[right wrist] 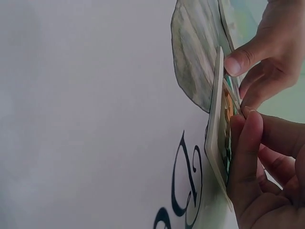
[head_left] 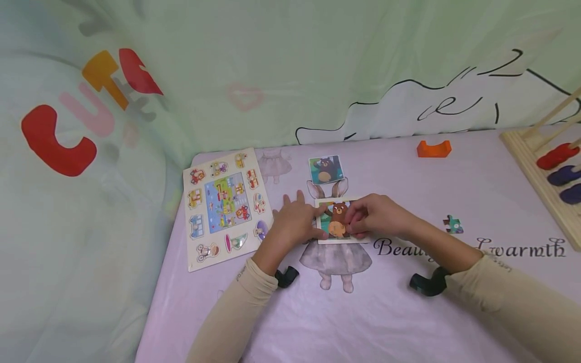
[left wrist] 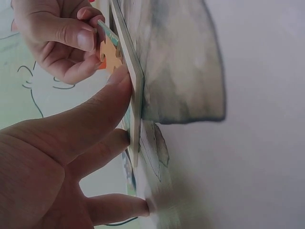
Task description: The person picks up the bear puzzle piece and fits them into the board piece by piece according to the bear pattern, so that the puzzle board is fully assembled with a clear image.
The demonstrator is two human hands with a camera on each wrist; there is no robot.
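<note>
A small framed bear jigsaw puzzle (head_left: 338, 241) lies on the table before me. My left hand (head_left: 294, 219), fingers spread, holds it steady at its left side. The left thumb (left wrist: 116, 88) presses on the puzzle near its front edge, and another fingertip rests on the table cloth. My right hand (head_left: 376, 217) pinches a jigsaw piece (left wrist: 110, 55), orange with a green edge, between thumb and fingers. That piece stands tilted over the right part of the puzzle, seen nearly edge-on in the right wrist view. Behind the puzzle lies a bear picture card (head_left: 326, 170).
A loose green jigsaw piece (head_left: 453, 224) lies to the right. On the left is a vehicle peg puzzle board (head_left: 192, 259). An orange block (head_left: 434, 148) stands at the back, and a wooden frame with beads (head_left: 540, 186) at the right edge. A printed cloth (head_left: 272, 101) hangs behind.
</note>
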